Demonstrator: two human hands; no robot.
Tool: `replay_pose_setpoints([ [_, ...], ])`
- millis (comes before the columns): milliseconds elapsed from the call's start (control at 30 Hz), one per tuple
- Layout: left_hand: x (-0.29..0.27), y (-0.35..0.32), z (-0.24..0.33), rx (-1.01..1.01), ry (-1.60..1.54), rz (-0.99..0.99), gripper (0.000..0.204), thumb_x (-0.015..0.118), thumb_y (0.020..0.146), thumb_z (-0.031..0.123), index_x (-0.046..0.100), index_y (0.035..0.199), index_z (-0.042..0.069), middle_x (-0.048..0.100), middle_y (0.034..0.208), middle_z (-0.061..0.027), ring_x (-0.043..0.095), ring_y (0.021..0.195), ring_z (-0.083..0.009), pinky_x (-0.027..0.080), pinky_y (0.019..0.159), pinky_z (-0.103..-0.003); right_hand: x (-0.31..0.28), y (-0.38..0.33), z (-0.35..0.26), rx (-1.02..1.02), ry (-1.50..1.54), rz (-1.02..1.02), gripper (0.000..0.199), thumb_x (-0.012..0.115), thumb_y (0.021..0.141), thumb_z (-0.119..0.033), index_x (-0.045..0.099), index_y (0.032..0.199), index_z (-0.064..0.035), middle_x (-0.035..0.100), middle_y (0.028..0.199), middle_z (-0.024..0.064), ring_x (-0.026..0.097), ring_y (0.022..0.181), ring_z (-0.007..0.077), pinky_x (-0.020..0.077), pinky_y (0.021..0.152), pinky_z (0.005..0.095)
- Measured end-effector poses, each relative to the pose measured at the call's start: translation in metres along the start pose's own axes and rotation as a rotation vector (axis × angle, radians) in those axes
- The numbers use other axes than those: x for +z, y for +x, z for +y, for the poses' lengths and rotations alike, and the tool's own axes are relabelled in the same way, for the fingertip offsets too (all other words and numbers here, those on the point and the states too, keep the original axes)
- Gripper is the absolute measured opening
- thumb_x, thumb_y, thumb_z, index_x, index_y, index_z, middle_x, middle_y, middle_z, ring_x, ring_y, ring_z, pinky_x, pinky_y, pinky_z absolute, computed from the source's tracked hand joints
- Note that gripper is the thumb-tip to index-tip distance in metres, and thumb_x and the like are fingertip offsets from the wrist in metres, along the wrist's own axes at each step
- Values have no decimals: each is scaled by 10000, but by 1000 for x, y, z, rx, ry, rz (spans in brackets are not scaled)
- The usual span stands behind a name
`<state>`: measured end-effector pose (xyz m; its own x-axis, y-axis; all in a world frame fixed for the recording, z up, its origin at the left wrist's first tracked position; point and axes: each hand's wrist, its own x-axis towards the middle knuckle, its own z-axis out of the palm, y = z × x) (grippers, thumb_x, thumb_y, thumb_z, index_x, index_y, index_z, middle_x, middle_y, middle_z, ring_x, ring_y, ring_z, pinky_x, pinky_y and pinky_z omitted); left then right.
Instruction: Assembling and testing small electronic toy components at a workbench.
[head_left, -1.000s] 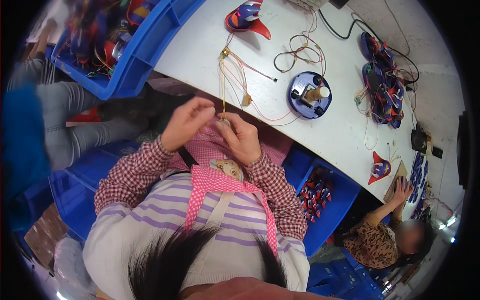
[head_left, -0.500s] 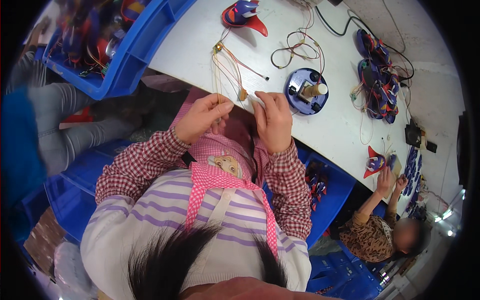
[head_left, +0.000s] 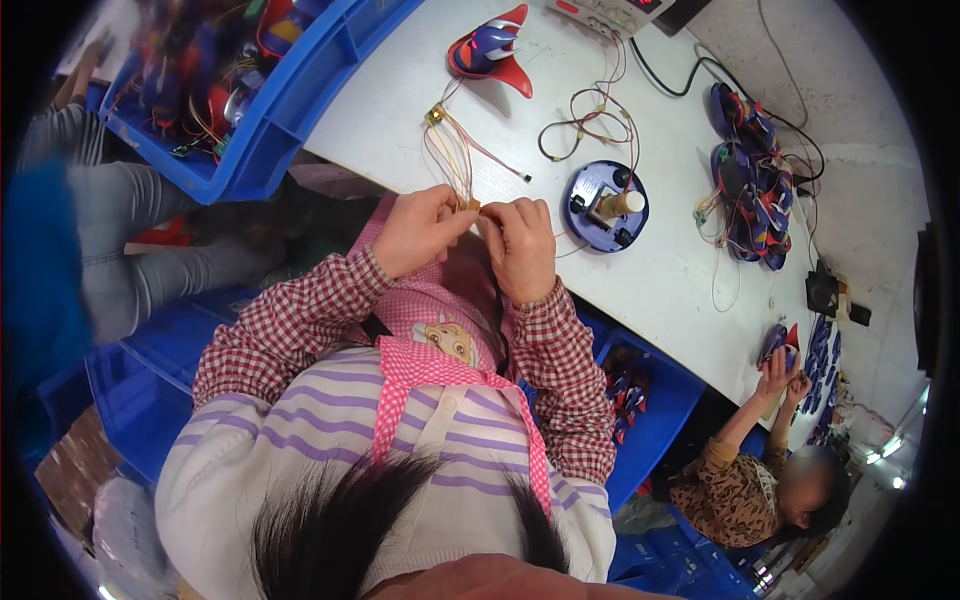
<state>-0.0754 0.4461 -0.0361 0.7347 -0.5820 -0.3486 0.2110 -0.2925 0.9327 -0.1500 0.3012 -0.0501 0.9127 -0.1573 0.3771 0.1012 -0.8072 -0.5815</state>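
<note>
One tan connector [head_left: 470, 204] between left grip [head_left: 418, 232] and right grip [head_left: 524, 248].

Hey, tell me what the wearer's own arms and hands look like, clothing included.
Dark red and white checked sleeves reach down to both wrists. Toward the shoulders shows a white top with lavender stripes. The left hand and right hand are ungloved.

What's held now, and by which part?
The left hand and right hand are at a small tan wired block; which part each holds, if any, cannot be told.
</note>
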Motion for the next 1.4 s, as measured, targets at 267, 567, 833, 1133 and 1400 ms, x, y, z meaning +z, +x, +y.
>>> replay_pose_setpoints([
  [267, 5, 6, -4, -79, -120, 44, 198, 604, 863, 179, 555, 771, 11, 548, 567, -40, 457, 389, -96, 344, 362, -182, -5, -7, -2, 4, 128, 56, 153, 646, 757, -22, 625, 908, -30, 569, 807, 75, 500, 709, 217, 430, 647, 294],
  [567, 11, 10, 21, -137, -213, 22, 220, 597, 868, 207, 558, 760, 19, 550, 554, -41, 470, 382, -103, 338, 355, -182, -12, 0, 5, 116, 178, 64, 151, 618, 766, 9, 611, 914, -19, 575, 808, 73, 521, 672, 191, 432, 617, 270],
  [833, 9, 14, 21, -97, -153, -33, 144, 556, 880, 152, 575, 813, 25, 555, 576, -32, 480, 399, -98, 318, 342, -172, -13, 5, 13, 67, 264, 47, 138, 612, 780, 23, 605, 915, -7, 573, 796, 71, 516, 627, 177, 423, 572, 252],
  [1133, 5, 23, 28, -124, -127, -72, 181, 569, 858, 164, 570, 751, 18, 556, 558, -38, 483, 392, -109, 338, 356, -188, -10, 11, 19, 40, 317, 77, 132, 616, 775, 36, 601, 901, -1, 575, 790, 74, 511, 622, 170, 412, 556, 246],
  [1400, 7, 25, 27, -119, -127, -66, 168, 544, 857, 162, 577, 767, 24, 561, 564, -36, 486, 391, -109, 313, 323, -194, -8, 9, 20, 48, 320, 72, 140, 621, 763, 23, 597, 897, -13, 582, 809, 84, 538, 667, 212, 441, 603, 276],
])
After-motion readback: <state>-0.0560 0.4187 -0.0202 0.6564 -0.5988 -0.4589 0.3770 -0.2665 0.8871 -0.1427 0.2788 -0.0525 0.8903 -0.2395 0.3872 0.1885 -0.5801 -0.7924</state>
